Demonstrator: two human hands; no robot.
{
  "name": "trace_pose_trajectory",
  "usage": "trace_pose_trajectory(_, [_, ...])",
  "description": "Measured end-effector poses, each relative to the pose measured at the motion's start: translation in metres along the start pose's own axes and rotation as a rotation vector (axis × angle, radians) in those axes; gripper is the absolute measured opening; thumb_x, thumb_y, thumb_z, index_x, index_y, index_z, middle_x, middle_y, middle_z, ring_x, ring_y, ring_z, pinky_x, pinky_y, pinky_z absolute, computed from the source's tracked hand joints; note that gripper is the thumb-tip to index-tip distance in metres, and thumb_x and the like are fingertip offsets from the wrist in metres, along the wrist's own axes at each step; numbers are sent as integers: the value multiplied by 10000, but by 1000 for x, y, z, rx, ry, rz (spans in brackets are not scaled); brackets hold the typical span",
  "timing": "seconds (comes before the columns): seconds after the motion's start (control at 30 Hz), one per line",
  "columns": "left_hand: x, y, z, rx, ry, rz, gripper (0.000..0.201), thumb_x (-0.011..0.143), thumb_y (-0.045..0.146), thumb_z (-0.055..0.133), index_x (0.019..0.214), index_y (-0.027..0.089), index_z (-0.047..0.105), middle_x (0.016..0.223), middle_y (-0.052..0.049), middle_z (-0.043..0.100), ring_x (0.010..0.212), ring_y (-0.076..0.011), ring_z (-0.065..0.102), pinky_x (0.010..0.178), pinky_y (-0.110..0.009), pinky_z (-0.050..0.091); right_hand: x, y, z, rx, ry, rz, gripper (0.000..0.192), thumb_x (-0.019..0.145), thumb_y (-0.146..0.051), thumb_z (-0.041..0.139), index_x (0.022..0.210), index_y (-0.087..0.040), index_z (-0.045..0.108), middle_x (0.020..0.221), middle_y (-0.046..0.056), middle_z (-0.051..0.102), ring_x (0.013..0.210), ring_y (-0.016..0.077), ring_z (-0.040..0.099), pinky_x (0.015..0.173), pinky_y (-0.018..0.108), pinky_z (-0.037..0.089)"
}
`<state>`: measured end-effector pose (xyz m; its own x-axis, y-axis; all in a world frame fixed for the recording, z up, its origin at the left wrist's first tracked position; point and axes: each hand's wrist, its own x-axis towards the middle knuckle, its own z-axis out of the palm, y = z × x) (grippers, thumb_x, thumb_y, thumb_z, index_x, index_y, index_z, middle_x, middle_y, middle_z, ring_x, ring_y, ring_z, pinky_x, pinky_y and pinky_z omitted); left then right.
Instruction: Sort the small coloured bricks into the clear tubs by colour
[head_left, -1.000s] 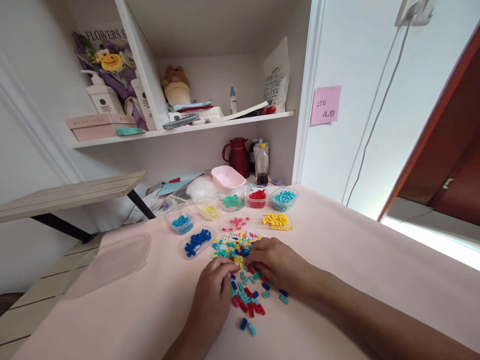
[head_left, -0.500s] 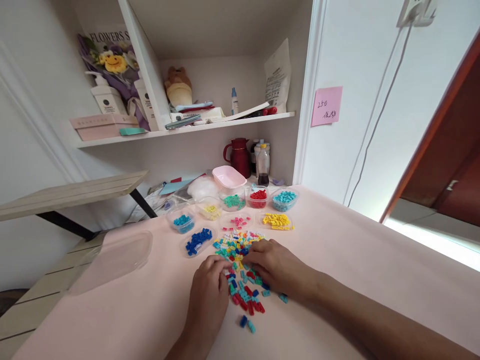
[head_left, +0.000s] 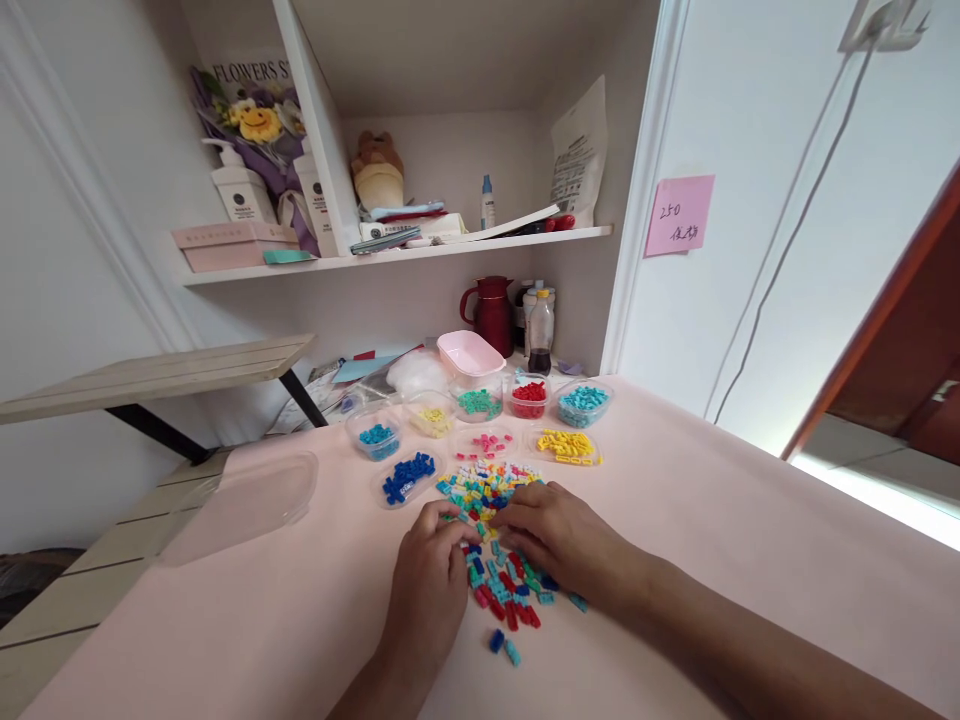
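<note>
Both hands, left hand [head_left: 431,590] and right hand [head_left: 559,535], rest fingertips-down on mixed brick pile [head_left: 495,540] at lower centre; grasp indiscernible.

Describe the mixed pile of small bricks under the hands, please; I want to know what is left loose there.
The mixed pile of bricks lies loose on the pink table, in front of the dishes of bricks kept by colour. It holds tiny, glossy, plastic-looking pieces in red, dark blue, teal, yellow, pink and white, jumbled and overlapping. The left hand and right hand rest on its middle, fingertips among the pieces. A few bricks lie apart at the near edge.
</note>
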<state>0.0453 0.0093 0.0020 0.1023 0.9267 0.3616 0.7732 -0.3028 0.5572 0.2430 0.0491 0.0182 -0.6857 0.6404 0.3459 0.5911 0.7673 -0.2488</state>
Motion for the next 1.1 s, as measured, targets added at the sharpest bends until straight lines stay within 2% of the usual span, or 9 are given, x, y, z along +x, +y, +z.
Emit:
trace_pose_trajectory(0.17, [0, -1, 2, -36, 0, -4, 452, 759, 11, 391, 879, 271, 742, 1103, -39, 595, 1012, -174, 602, 897, -319, 488, 4, -2, 9, -40, 19, 42, 250, 937, -254, 447, 1059, -256, 666, 909, 55, 660, 871, 189, 587, 811, 305, 401])
trace_pose_trajectory(0.33, [0, 0, 1, -51, -11, -16, 487, 747, -2, 388, 891, 286, 753, 1101, -38, 603, 1001, -167, 604, 913, -325, 485, 7, 0, 15, -61, 35, 87, 246, 913, -213, 464, 1015, -269, 680, 883, 41, 659, 851, 180, 587, 755, 277, 397])
trace_pose_trajectory(0.53, [1, 1, 1, -54, -32, 1, 495, 748, -2, 390, 929, 286, 750, 1120, -49, 604, 1013, -171, 602, 945, -340, 474, 10, 3, 12, -70, 13, 95, 225, 891, -223, 492, 991, -283, 685, 861, 31, 660, 825, 179, 589, 692, 265, 380])
trace_pose_trajectory(0.73, [1, -1, 2, -65, -31, 21, 473, 747, 12, 404, 910, 284, 755, 1105, -46, 611, 1037, -179, 594, 944, -338, 474, 11, 1, 10, -24, 10, 123, 169, 880, -277, 537, 920, -256, 699, 868, 33, 670, 836, 180, 596, 705, 264, 391])
trace_pose_trajectory(0.83, [1, -3, 2, -71, -41, 30, 459, 752, 30, 406, 922, 278, 753, 1102, -49, 613, 1055, -187, 586, 952, -344, 470, 11, 2, 9, 85, 48, 163, 142, 852, -262, 572, 904, -258, 705, 884, 23, 675, 835, 168, 604, 713, 252, 413])
trace_pose_trajectory(0.97, [2, -4, 2, -67, -63, 17, 448, 760, 50, 386, 918, 255, 751, 1126, -61, 605, 1080, -200, 577, 961, -365, 465, 9, 23, -4, 259, 167, 242, 141, 810, -210, 596, 891, -238, 709, 915, 24, 687, 831, 159, 615, 742, 251, 451])
trace_pose_trajectory(1.1, [3, -3, 3, -56, -84, 1, 441, 775, 62, 368, 891, 252, 748, 1148, -57, 597, 1069, -198, 588, 957, -372, 472, -4, 67, -23, 251, 359, 439, 163, 819, -284, 568, 854, -208, 708, 882, 45, 701, 752, 180, 618, 689, 293, 480])
